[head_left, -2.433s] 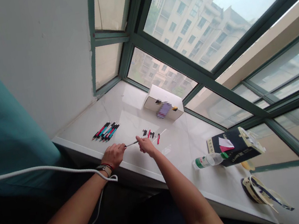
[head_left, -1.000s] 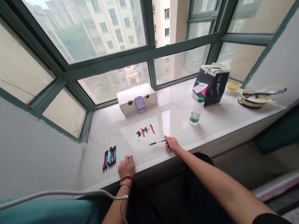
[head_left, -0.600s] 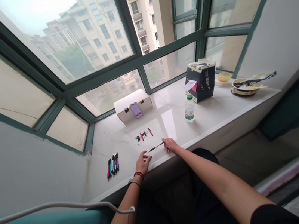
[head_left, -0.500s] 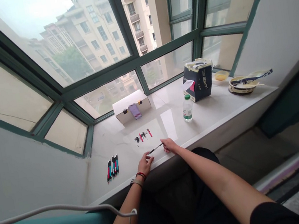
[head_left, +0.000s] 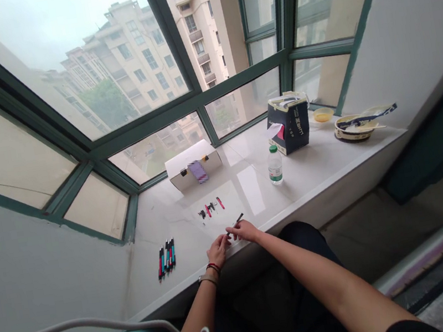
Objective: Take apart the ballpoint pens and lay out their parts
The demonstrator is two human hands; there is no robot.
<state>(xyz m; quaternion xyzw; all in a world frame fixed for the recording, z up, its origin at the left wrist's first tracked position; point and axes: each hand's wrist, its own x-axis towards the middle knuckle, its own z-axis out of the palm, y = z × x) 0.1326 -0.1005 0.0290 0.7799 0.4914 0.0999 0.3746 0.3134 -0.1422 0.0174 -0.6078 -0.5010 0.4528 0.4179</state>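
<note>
Close together at the front edge of the white sill (head_left: 177, 206), both my hands are closed on a slim pen (head_left: 238, 219). My left hand (head_left: 218, 249) pinches its lower end. With its fingertips, my right hand (head_left: 243, 231) grips it nearer the middle, and the dark upper end sticks out past the fingers. Just beyond lie loose pen parts: a pink piece (head_left: 220, 203), another pink piece (head_left: 208, 211) and small black pieces (head_left: 202, 214). To the left, several assembled pens (head_left: 166, 259) with black, teal and red sections lie side by side.
A white box (head_left: 193, 165) with a purple card-like item (head_left: 198, 172) at its front stands by the window. On the right are a green-capped bottle (head_left: 275, 166), a dark paper bag (head_left: 289, 124), a small yellowish bowl (head_left: 323, 115) and a round container (head_left: 351, 130). A pale cable (head_left: 78, 323) crosses the lower left.
My right hand has moved left and down along the pen, closer to my left hand. The pen's dark far end now shows beyond my right fingers. The view has shifted slightly.
</note>
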